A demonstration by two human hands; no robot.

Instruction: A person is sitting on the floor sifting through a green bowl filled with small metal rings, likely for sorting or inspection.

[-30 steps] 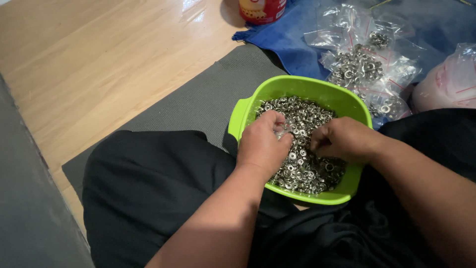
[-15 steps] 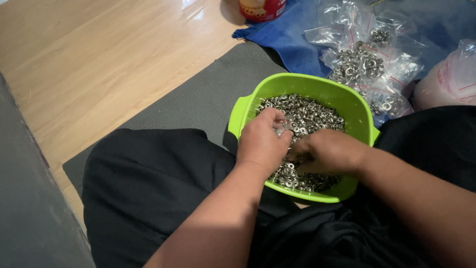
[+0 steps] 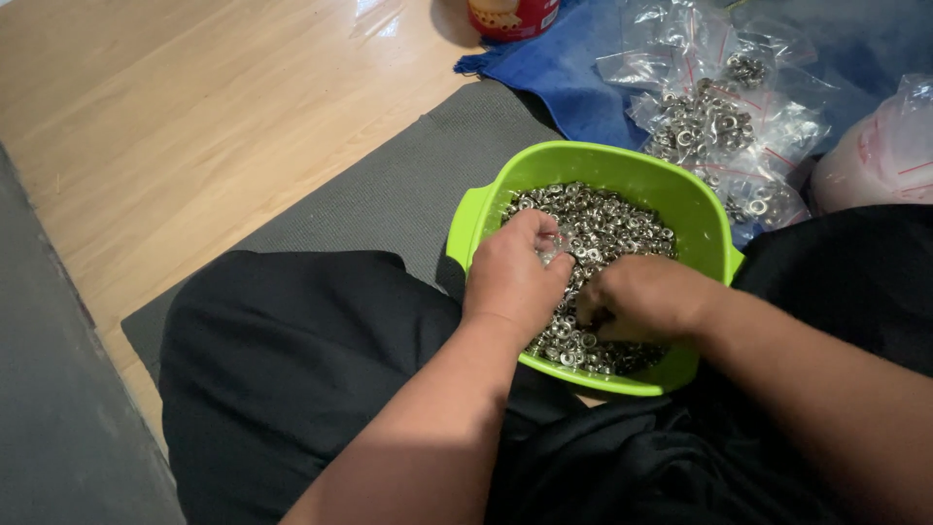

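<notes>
We have both hands down in the green bowl (image 3: 680,199), which sits in our lap against the black trousers (image 3: 292,369) and is filled with small silver metal rings (image 3: 607,219). Our left hand (image 3: 515,277) curls loosely near the bowl's left wall, its grip pinching something small and clear, while our right hand (image 3: 637,297) has slid from the bowl's right side toward its near rim and now digs knuckles-up into the rings, its grip hidden. Beyond the bowl lie clear bags of rings (image 3: 714,131) on a blue cloth (image 3: 573,73).
</notes>
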